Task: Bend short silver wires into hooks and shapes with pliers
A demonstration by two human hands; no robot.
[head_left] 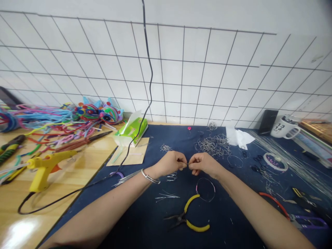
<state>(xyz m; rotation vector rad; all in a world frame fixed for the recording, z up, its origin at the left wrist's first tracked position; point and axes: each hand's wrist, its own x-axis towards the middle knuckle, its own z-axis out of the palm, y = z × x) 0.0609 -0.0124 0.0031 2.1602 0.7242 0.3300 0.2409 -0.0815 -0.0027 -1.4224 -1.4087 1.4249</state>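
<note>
My left hand and my right hand meet over the dark blue cloth, fingertips pinched and almost touching. Something tiny seems to run between the fingertips, too small to make out. Just below my right hand lies a thin wire ring with pink bits on it. Nearer me are yellow-handled pliers, their jaws pointing left. Loose straight wires and a few bent wire pieces lie below my left hand. Behind my right hand spreads a tangled heap of bent wires.
On the left, a yellow glue gun with its black cord lies on wood, near colourful pipe cleaners. A green tissue pack stands behind. At right are a white mug, a round bead dish and purple-handled scissors.
</note>
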